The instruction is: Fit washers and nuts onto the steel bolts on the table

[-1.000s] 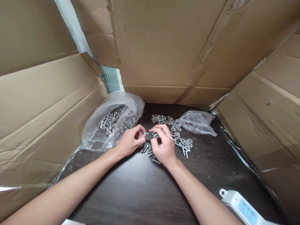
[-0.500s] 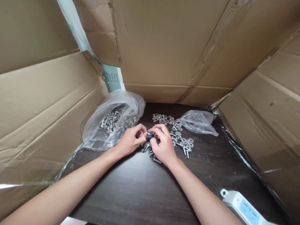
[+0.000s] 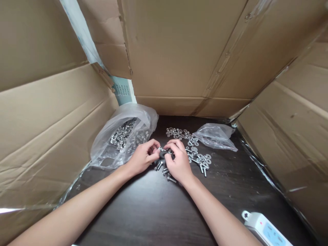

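Between the fingertips of my left hand point(image 3: 144, 157) is a small metal bolt point(image 3: 161, 149), lying roughly sideways. My right hand point(image 3: 178, 160) is curled in from the other side, with its fingertips at the bolt's free end. Whether a washer or nut sits on that bolt is too small to tell. Several loose bolts point(image 3: 171, 179) lie on the table just below and between my hands. Beyond my right hand spreads a scatter of flat washers point(image 3: 208, 157), small nuts and more bolts.
Left of my hands stands an open clear plastic bag point(image 3: 102, 136) holding many metal fasteners. A flatter clear bag point(image 3: 215, 135) lies at the back right. A white power strip point(image 3: 258, 222) sits at the front right. Cardboard walls point(image 3: 179, 51) surround the dark table point(image 3: 143, 212).
The view has tilted slightly, so everything sits a little lower. My right fingertips have drawn back slightly from my left ones along the bolt, which stays in my left fingers.
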A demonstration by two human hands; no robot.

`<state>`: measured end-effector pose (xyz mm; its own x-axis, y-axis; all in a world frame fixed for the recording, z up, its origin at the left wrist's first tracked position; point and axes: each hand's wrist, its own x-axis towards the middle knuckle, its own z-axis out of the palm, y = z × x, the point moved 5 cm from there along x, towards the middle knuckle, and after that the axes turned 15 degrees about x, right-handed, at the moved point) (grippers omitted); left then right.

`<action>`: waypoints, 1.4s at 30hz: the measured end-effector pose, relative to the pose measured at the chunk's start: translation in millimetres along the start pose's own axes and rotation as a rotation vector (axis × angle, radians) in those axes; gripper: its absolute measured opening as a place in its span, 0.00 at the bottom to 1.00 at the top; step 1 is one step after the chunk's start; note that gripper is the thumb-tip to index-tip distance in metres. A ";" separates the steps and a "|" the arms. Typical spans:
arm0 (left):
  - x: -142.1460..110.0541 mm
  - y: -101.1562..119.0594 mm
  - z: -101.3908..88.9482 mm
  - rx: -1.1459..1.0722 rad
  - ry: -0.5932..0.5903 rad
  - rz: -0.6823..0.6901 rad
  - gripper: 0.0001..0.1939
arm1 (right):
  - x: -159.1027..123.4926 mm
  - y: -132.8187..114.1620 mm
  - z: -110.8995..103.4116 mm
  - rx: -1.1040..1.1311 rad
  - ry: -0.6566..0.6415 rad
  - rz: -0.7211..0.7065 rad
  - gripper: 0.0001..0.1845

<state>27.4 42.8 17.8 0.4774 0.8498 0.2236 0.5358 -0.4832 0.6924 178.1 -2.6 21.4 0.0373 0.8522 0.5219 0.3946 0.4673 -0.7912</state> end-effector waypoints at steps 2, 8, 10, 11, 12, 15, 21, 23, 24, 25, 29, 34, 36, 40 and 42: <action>0.0 -0.4 -0.2 -0.001 0.002 -0.003 0.07 | 0.2 -1.1 -0.7 0.035 0.014 -0.009 0.15; 0.1 -0.9 0.1 -0.031 -0.007 -0.017 0.06 | 0.8 -0.3 1.8 -0.008 -0.021 -0.013 0.10; 0.2 -0.9 0.3 -0.034 -0.009 -0.017 0.06 | 0.9 1.3 0.5 -0.010 -0.001 0.009 0.10; 0.2 -1.0 0.3 -0.031 -0.009 -0.017 0.07 | 0.9 1.2 -0.2 0.008 0.008 0.012 0.11; 0.2 -1.0 0.2 -0.026 -0.008 -0.017 0.07 | 0.9 0.6 -0.6 0.030 0.012 0.009 0.12; 0.0 -1.0 0.3 -0.020 -0.012 -0.015 0.07 | 0.7 -2.0 0.3 0.067 -0.014 -0.012 0.13; 0.3 -0.4 0.4 -0.022 -0.015 0.000 0.08 | 1.2 1.3 1.5 0.040 -0.037 0.004 0.06; 0.4 0.5 0.2 -0.016 -0.010 0.012 0.08 | 1.3 1.0 1.7 0.061 -0.047 0.006 0.05; 0.4 1.0 0.2 -0.010 -0.008 0.019 0.08 | 1.3 0.6 1.5 0.072 -0.047 0.008 0.04; 0.3 1.5 0.4 -0.003 -0.008 0.025 0.09 | 1.3 0.1 1.3 0.081 -0.044 0.011 0.03; -0.9 2.8 3.2 0.019 -0.034 0.049 0.09 | 1.3 -0.9 1.2 0.095 -0.036 0.017 0.02; -2.9 2.9 5.5 0.041 -0.052 0.074 0.08 | 2.1 0.5 1.8 0.096 -0.053 0.019 0.04; -3.6 3.9 5.2 0.064 -0.050 0.094 0.08 | 2.4 0.9 1.8 0.092 -0.057 0.022 0.07; -5.1 6.4 4.4 0.113 -0.050 0.137 0.06 | 2.7 0.9 1.7 0.101 -0.057 0.024 0.11; -5.7 7.2 4.5 0.120 -0.052 0.158 0.06 | 2.6 1.7 1.3 0.107 -0.044 0.037 0.13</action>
<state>31.7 33.5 18.4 0.5955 0.7511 0.2850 0.5294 -0.6337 0.5641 177.7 0.7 21.0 0.0086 0.8775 0.4795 0.2935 0.4562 -0.8401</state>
